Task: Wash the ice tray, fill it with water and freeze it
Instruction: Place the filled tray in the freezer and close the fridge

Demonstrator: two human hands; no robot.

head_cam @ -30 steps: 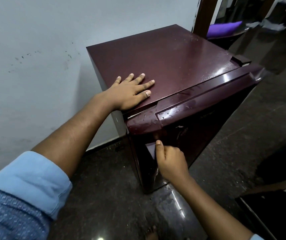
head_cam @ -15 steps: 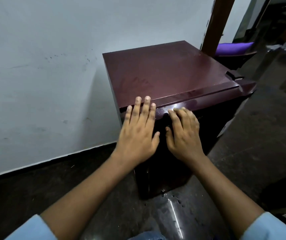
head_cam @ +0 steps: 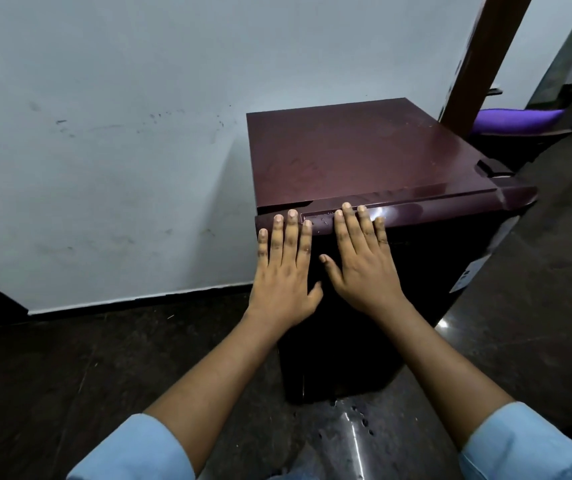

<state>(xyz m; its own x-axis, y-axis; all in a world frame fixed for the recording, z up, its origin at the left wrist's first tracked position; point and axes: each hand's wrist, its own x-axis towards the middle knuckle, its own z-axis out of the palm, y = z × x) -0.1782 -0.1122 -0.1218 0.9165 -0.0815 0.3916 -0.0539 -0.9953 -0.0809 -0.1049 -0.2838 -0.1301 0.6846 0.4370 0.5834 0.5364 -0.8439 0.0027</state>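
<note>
Fridge (head_cam: pixel 364 150) by the wall; door (head_cam: pixel 433 271) looks closed. Your left hand (head_cam: pixel 282 282) and right hand (head_cam: pixel 364 271) lie flat on the door's top edge near its wall-side corner, fingers straight, holding nothing. Tray not in view, presumably inside. Press evenly along that edge so the seal seats.

fridge (head_cam: pixel 364 157) against wall (head_cam: pixel 104 133) | left hand (head_cam: pixel 282 282) beside right hand (head_cam: pixel 364 271)
</note>
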